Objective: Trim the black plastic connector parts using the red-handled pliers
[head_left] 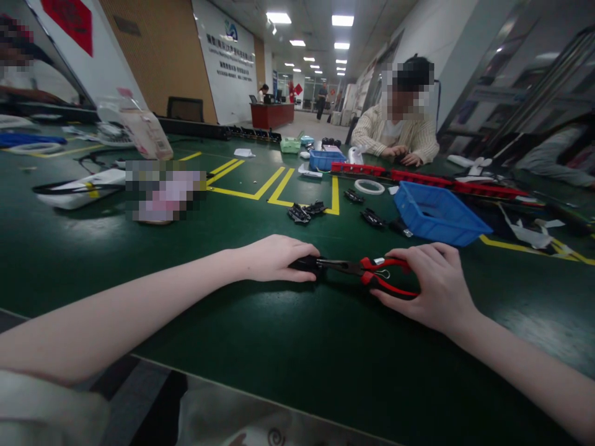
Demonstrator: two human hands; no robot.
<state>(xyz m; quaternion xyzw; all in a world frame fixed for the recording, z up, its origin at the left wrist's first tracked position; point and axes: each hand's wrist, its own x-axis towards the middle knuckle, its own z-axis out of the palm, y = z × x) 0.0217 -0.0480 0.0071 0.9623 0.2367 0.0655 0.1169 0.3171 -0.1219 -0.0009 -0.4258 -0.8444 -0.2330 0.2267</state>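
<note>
My left hand (279,259) pinches a small black part (304,264) between thumb and fingers, just above the green table. What the part is, I cannot make out. My right hand (434,282) is wrapped round the red and black handles of a pair of long-nose pliers (348,266). The jaws point left and their tips meet the right end of the black part. Whether the tips clamp it, I cannot tell. Between the handles a bent wire spring shows.
Beyond my hands lie several black plastic pieces (307,212) and a blue bin (439,214). A white tape ring (369,186) and red strips (418,178) are farther back. At left are a phone (170,201), a white pouch (83,188) and a bottle (145,130). A person (397,124) sits opposite.
</note>
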